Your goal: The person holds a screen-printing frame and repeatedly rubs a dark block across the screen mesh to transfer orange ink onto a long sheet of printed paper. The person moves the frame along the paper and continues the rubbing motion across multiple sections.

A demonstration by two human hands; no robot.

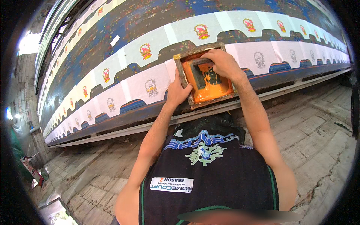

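A wooden-rimmed printing screen (213, 101) lies on the near row of white fabric pieces at the table's front edge. Orange ink (212, 92) covers much of its inside. My left hand (177, 91) grips the frame's left side, with the thumb over the rim. Inside the frame, my right hand (225, 63) is closed around a dark squeegee (196, 75) near the far edge. The fabric under the screen is hidden. To the left, one fabric piece (151, 88) bears a dark outline print; another fabric piece (258, 60) on the right has a similar one.
The long printing table (168, 50) is dark blue and ink-spotted. A farther row of fabric pieces (145, 51) carries red and yellow prints. A small white slip (115, 40) lies beyond it. A metal rail (150, 129) runs along the near edge, above a brick floor (303, 150).
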